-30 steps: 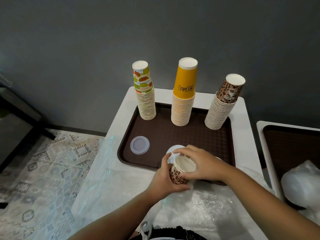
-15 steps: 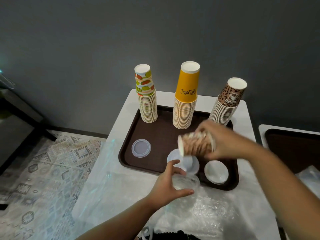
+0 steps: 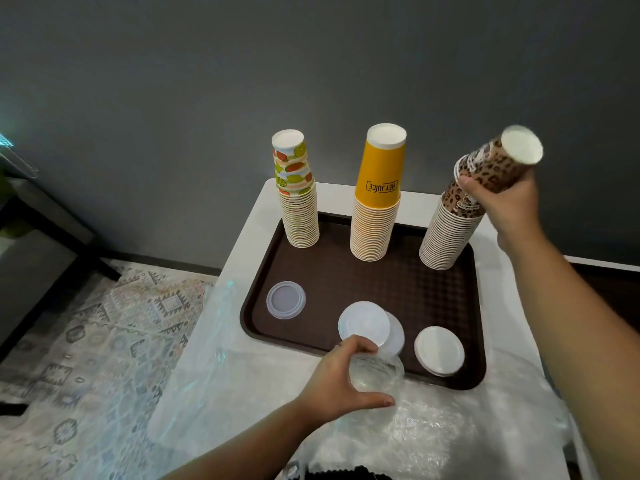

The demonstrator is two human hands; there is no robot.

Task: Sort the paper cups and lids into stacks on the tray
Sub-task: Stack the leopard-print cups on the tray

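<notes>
A brown tray [image 3: 360, 282] carries three upside-down cup stacks at its back: fruit-print [image 3: 299, 206], yellow "Hey Juice" [image 3: 375, 209] and leopard-print [image 3: 446, 233]. My right hand [image 3: 505, 202] grips a leopard-print cup [image 3: 498, 164], upside down and tilted, right above the top of the leopard stack. My left hand [image 3: 341, 379] holds a clear plastic lid [image 3: 375, 374] at the tray's front edge. On the tray's front part lie a translucent lid [image 3: 286, 299], two overlapping white lids [image 3: 365, 323] and a single white lid [image 3: 439, 350].
The tray sits on a white table [image 3: 249, 237] against a grey wall. Crinkled clear plastic wrap [image 3: 433, 431] covers the table's front. A patterned rug [image 3: 97, 341] lies on the floor at the left, with dark furniture [image 3: 31, 244] beyond it.
My right hand has carried the leopard cup from the tray's front up and back to the top of the leopard stack, turning it upside down. My left hand kept the clear lid.
</notes>
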